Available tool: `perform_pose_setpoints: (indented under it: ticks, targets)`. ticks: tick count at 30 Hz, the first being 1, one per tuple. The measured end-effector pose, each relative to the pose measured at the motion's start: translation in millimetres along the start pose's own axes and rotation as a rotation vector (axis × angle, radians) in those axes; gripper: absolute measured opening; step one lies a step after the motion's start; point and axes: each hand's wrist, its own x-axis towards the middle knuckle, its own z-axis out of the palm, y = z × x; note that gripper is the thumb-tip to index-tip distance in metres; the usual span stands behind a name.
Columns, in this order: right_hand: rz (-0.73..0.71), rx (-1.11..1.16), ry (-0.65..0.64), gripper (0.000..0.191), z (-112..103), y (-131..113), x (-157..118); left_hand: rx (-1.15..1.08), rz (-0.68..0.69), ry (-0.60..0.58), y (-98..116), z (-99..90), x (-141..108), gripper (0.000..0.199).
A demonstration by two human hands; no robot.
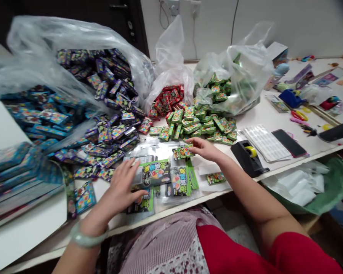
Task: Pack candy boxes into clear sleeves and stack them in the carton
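Note:
My left hand point(121, 188), with a pale bangle at the wrist, rests with fingers spread at the left end of a dark and green printed pouch point(156, 171). The fingers of my right hand point(204, 149) close on the right end of a small green packet point(181, 152) above the pouches. More printed pouches point(179, 182) lie overlapping in front of me on clear plastic. Beyond them is a heap of green boxes point(190, 121), with purple boxes point(118, 131) to its left. Another green packet point(215, 178) lies on white paper near the table edge.
Plastic bags hold blue boxes point(50, 114), purple ones and red ones point(168, 99). To the right are a tape dispenser point(247, 158), label sheets point(265, 142) and a phone point(288, 143). A white panel point(25, 232) stands left; a green bag point(331, 186) hangs low right.

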Motion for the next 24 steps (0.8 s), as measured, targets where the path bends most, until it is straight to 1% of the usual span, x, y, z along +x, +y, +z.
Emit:
perform_pose_setpoints:
  ticks: [2,5,6,8,10,11,13,14,16,18,19,20,22,24]
  targets:
    - [-0.12,-0.098,0.039,0.029,12.4,-0.4,9.7,0.027,0.0,-0.088,4.7,9.0,8.5,0.091]
    - [-0.352,-0.259,0.054,0.028,21.5,6.5,14.6,0.031,-0.017,-0.146,8.9,14.2,14.1,0.084]
    - [-0.396,-0.314,0.035,0.03,21.6,10.0,13.9,0.028,-0.012,-0.148,8.8,12.6,13.7,0.082]
    - [-0.418,-0.439,-0.034,0.033,18.1,16.4,9.4,0.034,0.002,-0.128,5.3,4.7,9.1,0.08]
    - [-0.39,-0.558,-0.089,0.034,13.3,18.9,2.3,0.053,0.006,-0.091,-1.7,-6.8,0.9,0.082]
    - [-0.364,-0.596,-0.082,0.033,12.2,18.0,-1.3,0.061,0.003,-0.07,-5.4,-12.5,-3.7,0.083]
    - [-0.288,-0.632,0.012,0.028,15.3,12.1,-6.4,0.062,-0.012,-0.029,-10.8,-21.5,-11.6,0.086]
    - [-0.237,-0.65,0.076,0.031,20.2,7.6,-7.1,0.051,-0.023,-0.01,-11.7,-23.9,-14.0,0.087]
    - [-0.12,-0.71,0.175,0.051,35.9,-2.7,-3.7,0.022,-0.053,0.019,-9.4,-24.4,-15.2,0.087]
    - [-0.003,-0.781,0.223,0.071,55.4,-12.3,5.0,-0.002,-0.086,0.041,-4.1,-20.4,-12.7,0.086]
    - [0.047,-0.803,0.234,0.076,64.7,-16.3,10.2,-0.007,-0.098,0.052,-1.4,-17.9,-11.0,0.086]
    - [0.084,-0.814,0.237,0.077,72.7,-19.6,14.9,-0.009,-0.104,0.061,0.7,-15.5,-9.6,0.086]
    - [0.109,-0.818,0.198,0.069,83.6,-23.5,20.8,-0.017,-0.105,0.08,2.3,-12.8,-8.9,0.087]
    - [0.052,-0.818,0.107,0.057,87.8,-23.4,19.9,-0.028,-0.103,0.089,0.6,-12.9,-11.5,0.086]
